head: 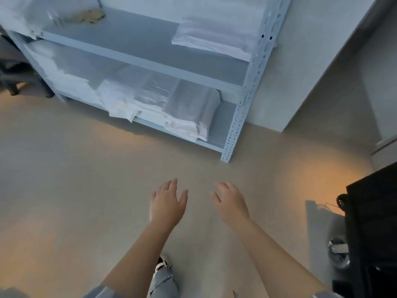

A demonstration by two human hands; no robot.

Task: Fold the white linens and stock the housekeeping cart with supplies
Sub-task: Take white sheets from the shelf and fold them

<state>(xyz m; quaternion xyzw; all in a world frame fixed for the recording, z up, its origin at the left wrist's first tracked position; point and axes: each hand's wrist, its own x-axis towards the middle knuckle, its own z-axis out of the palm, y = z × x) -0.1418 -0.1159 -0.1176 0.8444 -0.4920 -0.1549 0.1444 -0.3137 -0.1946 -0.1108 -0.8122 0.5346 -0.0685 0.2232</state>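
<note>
Head view: both hands are held out over the bare floor (pixel 75 168), low in the middle of the picture. The left hand (pixel 166 204) has its fingers straight and a little spread, and it holds nothing. The right hand (pixel 231 203) has relaxed, slightly bent fingers, and it is empty too.

The white linens (pixel 187 108) lie on the lower board of the metal shelf (pixel 240 117), at about 12 o'clock from the hands and well apart from them. More folded linen (pixel 214 37) lies on the upper board, at about 1 o'clock. A dark object (pixel 371 222) stands at 3 o'clock; it may be the cart, but I cannot tell.

The step in hand is, I think, the reach for a stack of linen. To do it well, the person should come close to the shelf first, then put both hands flat under one whole stack, one on each side, so that the folds do not slide open. The pile at 11 o'clock already hangs over the board edge, so it needs support from below.
</note>
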